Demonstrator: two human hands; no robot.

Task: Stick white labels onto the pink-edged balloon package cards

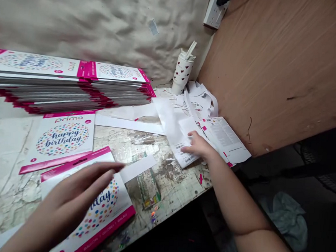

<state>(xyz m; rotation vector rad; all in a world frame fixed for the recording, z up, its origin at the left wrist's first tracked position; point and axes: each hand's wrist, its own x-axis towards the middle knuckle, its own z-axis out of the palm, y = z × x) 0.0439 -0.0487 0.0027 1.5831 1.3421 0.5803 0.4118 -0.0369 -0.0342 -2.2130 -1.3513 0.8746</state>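
My left hand (pixel 73 196) hovers over a white and pink "happy birthday" balloon packet (pixel 104 210), fingers stretched out and holding nothing that I can see. A blank white strip (pixel 139 169) juts from the packet's right side, close to those fingertips. Over on the right, my right hand (pixel 197 144) rests on a white label sheet (pixel 185 158) printed with barcodes. Its thumb and forefinger are apart; the other fingers are partly hidden. A second balloon packet (pixel 66 138) lies flat behind the first one.
Stacked balloon packets (pixel 72 92) line the back left. A heart-patterned tumbler (pixel 182 73) stands by curled white backing strips (pixel 201 95). A printed white card (pixel 227 138) lies beside the brown side panel (pixel 276 64). A power strip (pixel 215 10) hangs above. The worn table's (pixel 177 195) front edge is close.
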